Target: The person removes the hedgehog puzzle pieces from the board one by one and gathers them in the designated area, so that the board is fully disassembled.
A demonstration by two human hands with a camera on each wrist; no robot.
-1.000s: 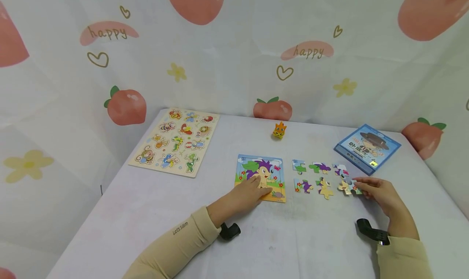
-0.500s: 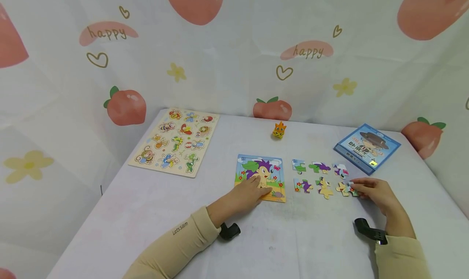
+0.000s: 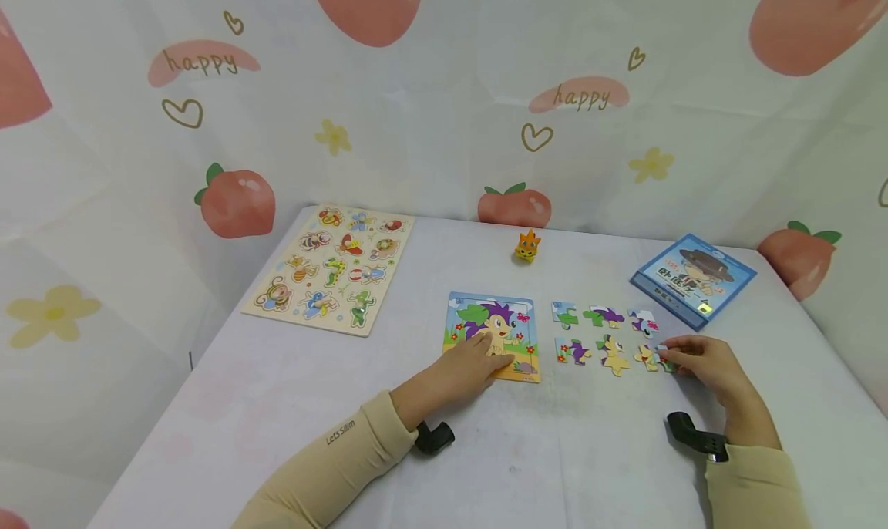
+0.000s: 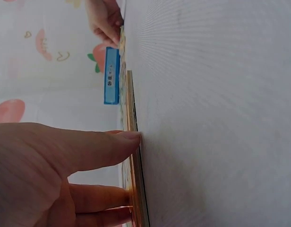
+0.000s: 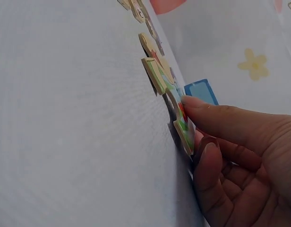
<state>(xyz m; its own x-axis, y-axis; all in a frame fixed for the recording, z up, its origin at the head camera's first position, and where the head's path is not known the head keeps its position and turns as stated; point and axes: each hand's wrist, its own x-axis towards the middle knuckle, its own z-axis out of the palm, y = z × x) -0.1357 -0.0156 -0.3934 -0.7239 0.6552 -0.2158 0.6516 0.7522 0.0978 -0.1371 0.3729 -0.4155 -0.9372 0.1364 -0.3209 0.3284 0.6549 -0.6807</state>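
Note:
The left hand (image 3: 466, 368) lies on the lower left of a square hedgehog picture board (image 3: 526, 328). In the left wrist view, its thumb touches the edge of the board (image 4: 132, 165) and its other fingers rest on top. Thumb and fingers of the right hand (image 3: 718, 371) pinch a flowered puzzle piece (image 3: 668, 365), tilted at the right end of the lower row. The right wrist view shows that piece (image 5: 185, 136) close against a yellow piece (image 3: 646, 357). More pieces lie in two rows right of the board, among them a purple and green one (image 3: 603, 317).
A wooden board of animal figures (image 3: 336, 271) lies at the back left. Behind the picture board stands a small orange toy (image 3: 527, 247). A blue box (image 3: 696, 278) lies behind the right hand. White printed cloth hangs along the table's back edge.
The right hand has moved left and slightly down with the pinched piece, uncovering the lower part of the upper right piece. The left hand has stayed on the picture board.

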